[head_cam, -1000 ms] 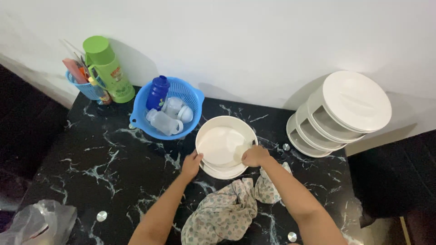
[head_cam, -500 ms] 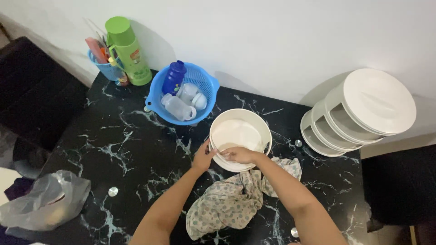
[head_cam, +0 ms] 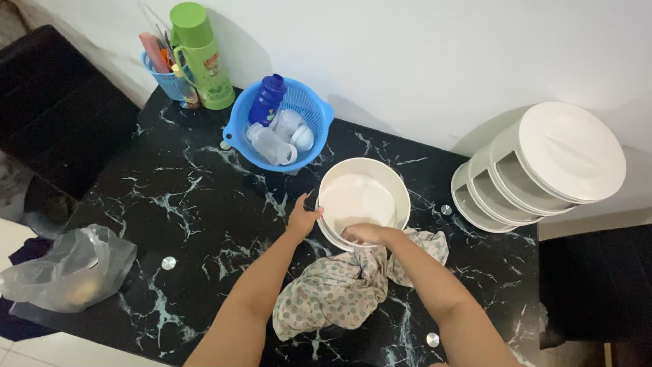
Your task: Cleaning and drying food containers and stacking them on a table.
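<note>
A round white bowl-shaped container (head_cam: 363, 197) stands on the black marble table (head_cam: 190, 217). My left hand (head_cam: 302, 219) holds its left rim. My right hand (head_cam: 363, 233) reaches over the near rim into the bowl, its fingers partly hidden. A spotted cloth (head_cam: 339, 289) lies crumpled on the table just in front of the bowl, under my right forearm.
A blue basket (head_cam: 314, 132) with a blue bottle and clear bottles sits behind the bowl. A green flask (head_cam: 202, 58) and a small blue holder stand at the back left. White stacked tiered containers (head_cam: 536, 170) lean at the right. A plastic bag (head_cam: 68, 268) lies at the left edge.
My right hand slid from the bowl's right rim to its near rim and into the bowl. The view shifted, so everything sits further right and higher.
</note>
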